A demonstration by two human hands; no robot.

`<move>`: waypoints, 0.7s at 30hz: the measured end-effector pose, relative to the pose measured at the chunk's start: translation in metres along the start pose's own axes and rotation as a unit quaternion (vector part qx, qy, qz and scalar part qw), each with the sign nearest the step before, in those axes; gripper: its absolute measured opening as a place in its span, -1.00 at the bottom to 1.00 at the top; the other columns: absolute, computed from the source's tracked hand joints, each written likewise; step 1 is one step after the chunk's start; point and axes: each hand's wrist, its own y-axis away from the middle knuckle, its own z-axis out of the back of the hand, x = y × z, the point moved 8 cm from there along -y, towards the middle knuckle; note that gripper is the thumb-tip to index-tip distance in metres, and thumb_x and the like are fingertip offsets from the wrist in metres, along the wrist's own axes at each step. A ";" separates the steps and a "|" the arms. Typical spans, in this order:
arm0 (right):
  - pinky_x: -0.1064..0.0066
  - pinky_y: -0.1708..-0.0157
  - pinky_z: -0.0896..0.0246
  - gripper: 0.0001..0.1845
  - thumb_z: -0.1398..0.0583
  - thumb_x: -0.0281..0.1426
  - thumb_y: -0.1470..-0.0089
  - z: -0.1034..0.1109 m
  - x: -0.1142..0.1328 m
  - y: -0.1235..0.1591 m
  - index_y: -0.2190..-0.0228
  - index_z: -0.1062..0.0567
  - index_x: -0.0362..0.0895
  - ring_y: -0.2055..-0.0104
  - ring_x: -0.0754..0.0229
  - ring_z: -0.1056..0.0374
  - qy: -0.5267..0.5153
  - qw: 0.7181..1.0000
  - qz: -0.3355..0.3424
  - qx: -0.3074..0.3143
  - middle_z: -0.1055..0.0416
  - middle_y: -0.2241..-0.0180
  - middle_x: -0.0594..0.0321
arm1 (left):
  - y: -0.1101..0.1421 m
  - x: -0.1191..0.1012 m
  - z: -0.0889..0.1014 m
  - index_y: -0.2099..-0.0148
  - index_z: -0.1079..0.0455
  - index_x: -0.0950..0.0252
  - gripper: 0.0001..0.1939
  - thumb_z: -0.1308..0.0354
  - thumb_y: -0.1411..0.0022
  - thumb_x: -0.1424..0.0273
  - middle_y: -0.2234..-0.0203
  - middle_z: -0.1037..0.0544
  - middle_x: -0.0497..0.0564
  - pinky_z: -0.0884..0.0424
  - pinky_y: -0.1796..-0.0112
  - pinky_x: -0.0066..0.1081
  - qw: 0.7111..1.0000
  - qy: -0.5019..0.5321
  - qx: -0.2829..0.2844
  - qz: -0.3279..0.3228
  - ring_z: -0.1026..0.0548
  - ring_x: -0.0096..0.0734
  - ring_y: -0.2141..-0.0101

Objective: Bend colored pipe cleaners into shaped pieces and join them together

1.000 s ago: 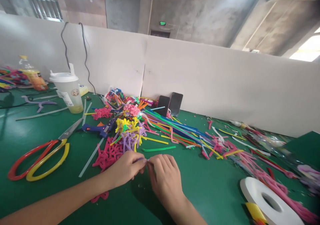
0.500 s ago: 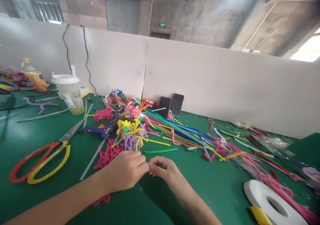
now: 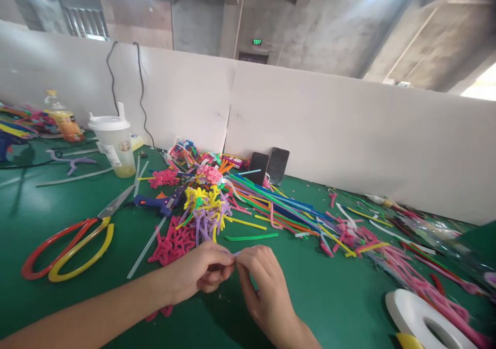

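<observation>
Both hands are meeting over the green tabletop (image 3: 329,292), fingertips nearly touching. The left hand (image 3: 199,271) is pinching one side of a purple pipe cleaner (image 3: 237,254); the right hand (image 3: 265,284) is apparently gripping the other side, its fingertips partly hiding the contact.

Step in hand, by judgement: the fingers are bending or twisting the stem. The next move is probably calling for one pinch staying firm while the other is turning the stem.

The piece itself: only a thin, pale purple sliver is showing between the fingertips; the fingers are covering the rest, so length and any bend I cannot tell.

Nearby: purple-and-yellow bent stems (image 3: 207,209) are lying beyond the hands, magenta bent stems (image 3: 174,240) beside the left one. A blue glue gun (image 3: 165,203) is resting farther off, untouched.
</observation>
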 end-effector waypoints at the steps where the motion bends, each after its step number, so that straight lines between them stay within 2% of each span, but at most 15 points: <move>1: 0.36 0.37 -0.06 -0.83 0.00 -0.55 -0.03 -0.001 0.000 0.000 0.37 -0.33 -0.11 0.37 0.21 -0.18 0.001 1.000 0.007 0.004 -0.35 0.39 0.19 | 0.000 0.000 -0.001 0.63 -0.17 0.34 -0.73 0.04 -0.06 0.35 0.83 0.00 -0.20 0.26 0.68 -0.49 1.000 0.002 0.007 0.005 0.14 -0.66 0.76; 2: 0.36 0.36 -0.06 -0.84 0.00 -0.53 -0.04 -0.001 -0.002 -0.001 0.37 -0.34 -0.11 0.37 0.21 -0.18 -0.011 1.000 -0.003 0.008 -0.35 0.39 0.19 | 0.001 -0.002 -0.001 0.62 -0.18 0.34 -0.73 0.04 -0.07 0.34 0.82 0.00 -0.21 0.26 0.68 -0.49 1.000 -0.007 0.008 0.004 0.14 -0.65 0.75; 4: 0.39 0.38 -0.07 -0.85 0.02 -0.46 -0.07 -0.002 -0.013 -0.003 0.41 -0.34 -0.12 0.38 0.23 -0.19 -0.084 0.994 -0.076 0.011 -0.33 0.43 0.21 | 0.004 -0.011 0.000 0.60 -0.17 0.34 -0.71 0.07 -0.10 0.30 0.81 0.01 -0.21 0.23 0.68 -0.49 0.997 -0.069 -0.007 -0.025 0.11 -0.64 0.74; 6: 0.43 0.43 -0.09 -0.80 0.03 -0.37 -0.09 -0.008 -0.026 -0.004 0.49 -0.31 -0.13 0.43 0.26 -0.18 -0.199 0.963 -0.178 0.021 -0.28 0.51 0.26 | 0.009 -0.025 0.002 0.58 -0.18 0.34 -0.67 0.12 -0.15 0.28 0.78 -0.02 -0.19 0.15 0.66 -0.49 0.978 -0.191 -0.036 -0.080 0.04 -0.62 0.72; 8: 0.46 0.45 -0.08 -0.73 0.04 -0.30 -0.09 -0.018 -0.029 -0.004 0.55 -0.28 -0.14 0.48 0.28 -0.16 -0.309 0.919 -0.238 0.054 -0.24 0.57 0.30 | 0.016 -0.040 0.000 0.56 -0.19 0.34 -0.66 0.15 -0.19 0.29 0.74 -0.09 -0.16 0.05 0.61 -0.50 0.926 -0.344 -0.066 -0.143 -0.07 -0.59 0.67; 10: 0.46 0.44 -0.08 -0.71 0.02 -0.28 -0.07 -0.026 -0.027 -0.004 0.58 -0.29 -0.15 0.49 0.30 -0.15 -0.383 0.882 -0.260 0.087 -0.22 0.59 0.31 | 0.022 -0.050 -0.006 0.54 -0.19 0.33 -0.67 0.19 -0.21 0.34 0.69 -0.18 -0.13 -0.01 0.56 -0.49 0.853 -0.477 -0.081 -0.193 -0.16 -0.57 0.61; 12: 0.46 0.42 -0.06 -0.74 -0.01 -0.29 -0.05 -0.029 -0.027 -0.003 0.57 -0.31 -0.16 0.47 0.30 -0.14 -0.409 0.865 -0.274 0.100 -0.22 0.57 0.31 | 0.025 -0.052 -0.012 0.51 -0.21 0.33 -0.69 0.22 -0.22 0.38 0.63 -0.25 -0.09 -0.04 0.52 -0.47 0.786 -0.568 -0.081 -0.229 -0.21 -0.53 0.57; 14: 0.47 0.43 -0.03 -0.77 -0.05 -0.31 -0.02 -0.029 -0.030 -0.001 0.57 -0.32 -0.17 0.47 0.31 -0.13 -0.403 0.862 -0.286 0.107 -0.20 0.57 0.32 | 0.027 -0.051 -0.016 0.47 -0.20 0.32 -0.71 0.23 -0.23 0.40 0.59 -0.28 -0.06 -0.04 0.50 -0.46 0.741 -0.620 -0.070 -0.247 -0.23 -0.50 0.54; 16: 0.48 0.46 -0.01 -0.79 -0.07 -0.31 0.01 -0.030 -0.032 0.000 0.56 -0.33 -0.17 0.49 0.32 -0.10 -0.386 0.869 -0.287 0.119 -0.17 0.58 0.34 | 0.026 -0.048 -0.017 0.47 -0.17 0.32 -0.73 0.24 -0.23 0.41 0.58 -0.28 -0.05 -0.04 0.50 -0.46 0.718 -0.647 -0.058 -0.251 -0.22 -0.50 0.54; 18: 0.49 0.48 0.00 -0.82 -0.07 -0.33 0.02 -0.029 -0.031 0.000 0.55 -0.33 -0.17 0.50 0.33 -0.08 -0.361 0.882 -0.275 0.125 -0.16 0.59 0.36 | 0.025 -0.045 -0.018 0.50 -0.12 0.31 -0.73 0.24 -0.23 0.41 0.60 -0.26 -0.06 -0.02 0.52 -0.46 0.710 -0.658 -0.050 -0.248 -0.20 -0.51 0.56; 21: 0.48 0.44 -0.03 -0.90 -0.06 -0.44 0.06 -0.023 -0.030 -0.002 0.56 -0.31 -0.16 0.47 0.31 -0.11 -0.283 0.921 -0.245 0.106 -0.20 0.56 0.35 | 0.024 -0.043 -0.018 0.52 -0.07 0.31 -0.73 0.24 -0.22 0.41 0.61 -0.23 -0.08 0.01 0.53 -0.45 0.714 -0.655 -0.046 -0.243 -0.18 -0.52 0.58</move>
